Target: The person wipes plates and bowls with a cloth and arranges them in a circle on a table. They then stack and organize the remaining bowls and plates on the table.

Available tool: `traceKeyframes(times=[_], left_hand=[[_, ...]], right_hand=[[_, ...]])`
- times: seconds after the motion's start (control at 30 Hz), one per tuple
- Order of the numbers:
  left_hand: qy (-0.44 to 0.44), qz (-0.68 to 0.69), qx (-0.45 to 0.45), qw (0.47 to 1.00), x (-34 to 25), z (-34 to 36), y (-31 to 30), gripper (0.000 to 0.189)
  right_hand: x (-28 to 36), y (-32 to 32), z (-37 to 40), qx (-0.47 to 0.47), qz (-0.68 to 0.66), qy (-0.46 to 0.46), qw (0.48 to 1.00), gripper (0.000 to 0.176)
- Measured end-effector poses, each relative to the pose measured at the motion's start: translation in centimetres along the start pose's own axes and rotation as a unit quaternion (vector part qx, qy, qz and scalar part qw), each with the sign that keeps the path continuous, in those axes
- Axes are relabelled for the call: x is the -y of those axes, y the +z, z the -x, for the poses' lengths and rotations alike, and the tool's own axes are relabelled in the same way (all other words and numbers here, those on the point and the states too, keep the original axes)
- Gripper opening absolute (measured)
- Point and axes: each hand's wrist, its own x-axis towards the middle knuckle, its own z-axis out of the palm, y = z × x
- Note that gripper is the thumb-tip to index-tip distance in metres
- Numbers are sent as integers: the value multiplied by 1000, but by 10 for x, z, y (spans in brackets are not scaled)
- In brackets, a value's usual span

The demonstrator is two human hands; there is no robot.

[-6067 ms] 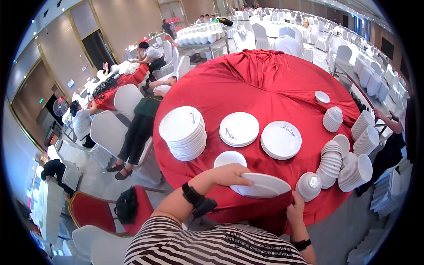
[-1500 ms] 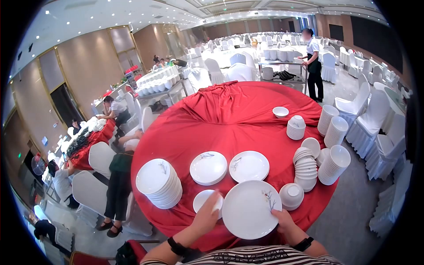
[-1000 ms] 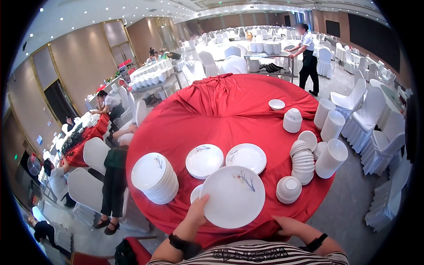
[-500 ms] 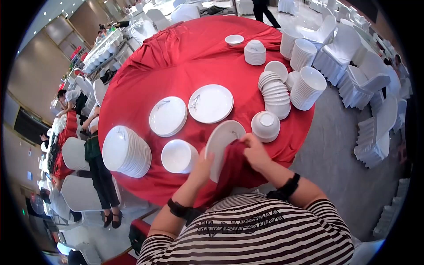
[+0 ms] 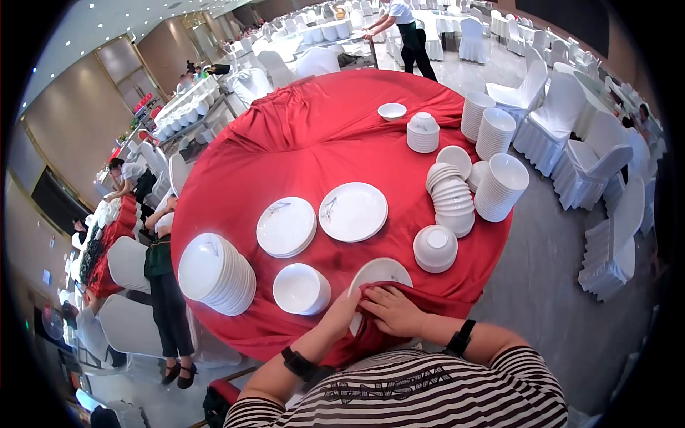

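A white plate (image 5: 382, 271) stands tilted at the near edge of the table, its lower part covered by a red cloth (image 5: 367, 335). My left hand (image 5: 340, 315) grips the plate by its left rim. Over the plate's face lies my right hand (image 5: 394, 312), fingers stretched across the red cloth and pressing it to the plate. Just left of my hands is a stack of white bowls (image 5: 301, 288). Beyond them lie two low stacks of patterned plates, one on the left (image 5: 286, 225) and one on the right (image 5: 353, 211).
A tall plate stack (image 5: 214, 272) leans at the left of the red tablecloth (image 5: 307, 167). Upturned bowls (image 5: 435, 247), a toppled bowl row (image 5: 452, 198) and tall bowl stacks (image 5: 501, 187) stand on the right. White-covered chairs (image 5: 546, 110) and people (image 5: 410, 36) are around.
The camera view has tipped up, so the table sits lower in it. My right hand went from pinching the cloth beside the plate to lying over it on the plate's face.
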Motion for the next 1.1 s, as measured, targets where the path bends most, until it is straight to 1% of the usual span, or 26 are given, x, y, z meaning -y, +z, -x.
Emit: traceKeyframes(times=[0.03, 0.07, 0.13, 0.2, 0.23, 0.27, 0.3, 0.4, 0.43, 0.47, 0.53, 0.63, 0.73, 0.77, 0.87, 0.9, 1.0, 1.03, 1.1], left_hand=[[16, -28, 29, 999, -8, 9, 2, 34], [4, -104, 35, 994, -17, 17, 2, 35], [-20, -252, 46, 966, -29, 27, -3, 39], [51, -333, 18, 941, -17, 34, -21, 40], [57, -310, -21, 949, -24, 40, -19, 40], [26, -205, -83, 975, -32, 46, -9, 39], [9, -91, -150, 984, -46, 53, 6, 38], [99, -182, -130, 970, -30, 40, 5, 35], [102, -189, -105, 971, -34, 39, 9, 35], [64, -134, -129, 980, -31, 32, 14, 34], [93, 5, -94, 991, 11, 4, -5, 35], [53, 69, -146, 985, 1, 10, 3, 36], [53, 119, -181, 975, -3, 11, 5, 33], [99, 136, -149, 974, 8, 5, -5, 34], [124, -48, -117, 984, -33, 23, -4, 36], [106, -136, -126, 977, -53, 33, 5, 38], [145, -290, -12, 946, -68, 36, -4, 39], [131, -318, -1, 939, -67, 34, -11, 39], [91, -401, 13, 911, -74, 35, -19, 39]], right_hand=[[2, -2, 1, -17, 3, 13, 1000, 64], [4, -5, 2, -20, -4, 44, 999, 64], [5, -8, 5, -24, -19, 105, 994, 65], [-7, 5, 16, -13, -54, 134, 989, 65], [-10, 13, 22, -7, -77, 144, 987, 64], [-13, 20, 25, 1, -102, 154, 983, 64], [-9, 21, 20, 19, -98, 147, 984, 64], [4, 9, 2, 7, -147, 139, 979, 63], [9, 0, -7, 34, -138, 114, 983, 63], [13, -4, -15, 7, -121, 66, 990, 62], [20, -2, -17, -43, -75, 43, 995, 56], [20, -9, -18, -53, -85, 15, 995, 42], [14, -3, -12, -68, -102, -71, 990, 36], [14, -5, -7, -97, -111, -90, 985, 34], [-1, -3, 16, -86, -117, -68, 987, 31], [-6, -2, 20, -98, -111, -49, 988, 28], [-15, 1, 28, -11, -87, 75, 993, 26], [-12, -3, 26, -34, -96, 113, 988, 23], [-12, -1, 22, -122, -100, 118, 980, 23]])
